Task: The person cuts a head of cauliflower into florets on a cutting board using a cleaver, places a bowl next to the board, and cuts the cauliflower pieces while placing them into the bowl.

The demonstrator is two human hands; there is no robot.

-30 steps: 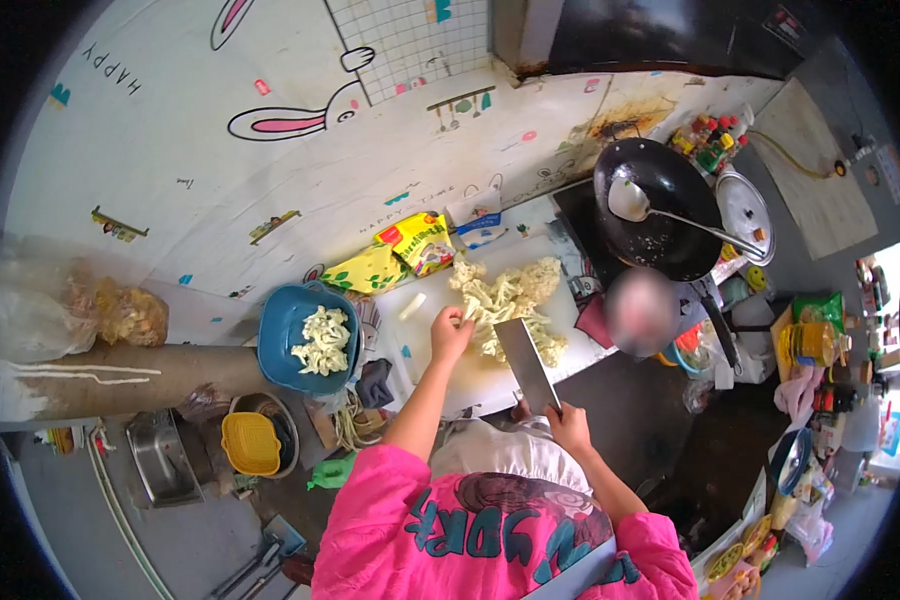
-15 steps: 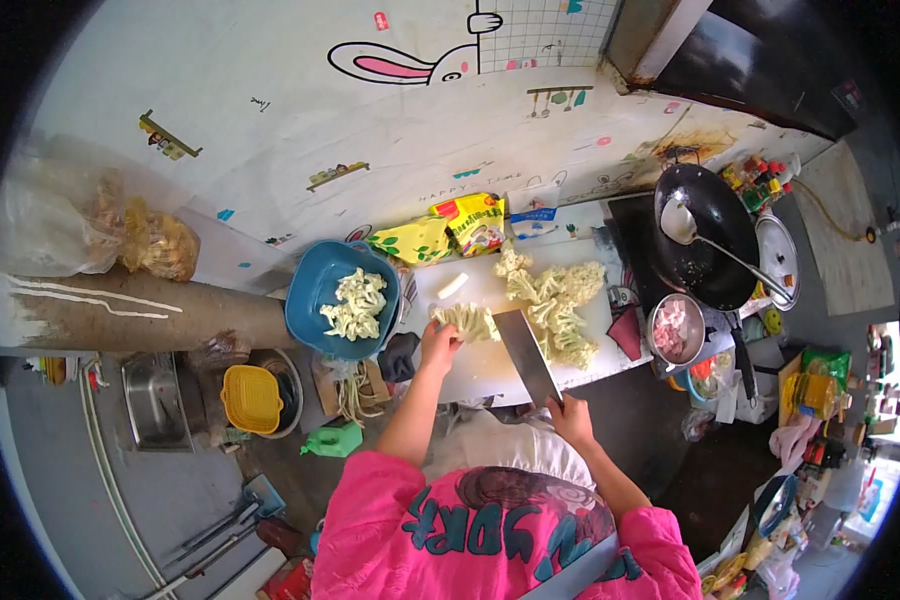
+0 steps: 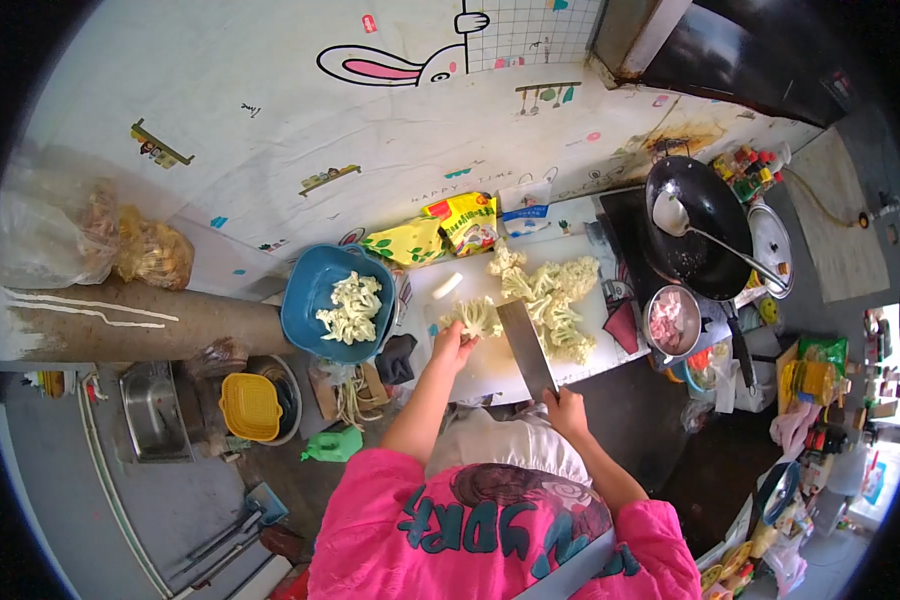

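Note:
My left hand (image 3: 455, 346) grips a cauliflower floret (image 3: 478, 317) over the white cutting board (image 3: 475, 372). In my right hand (image 3: 564, 408) is the handle of a cleaver (image 3: 528, 345), its broad blade just right of the floret. Beyond the blade, more cauliflower pieces (image 3: 555, 300) lie heaped on the board. A short white piece (image 3: 447, 285) rests near the board's back left. To the left stands a blue basin (image 3: 300, 310) with cut florets (image 3: 351, 308) inside.
Yellow food bags (image 3: 407, 243) lean against the wall behind the board. At right are a black wok (image 3: 705, 265) with a ladle (image 3: 672, 214) and a metal bowl of pink meat pieces (image 3: 667, 320). A yellow basket (image 3: 250, 407) sits lower left, near a sink (image 3: 155, 412).
The floret in my left hand has turned and now shows its stems more. My left hand has shifted slightly right. The cleaver stays close beside the floret, and the whole view has shifted a little.

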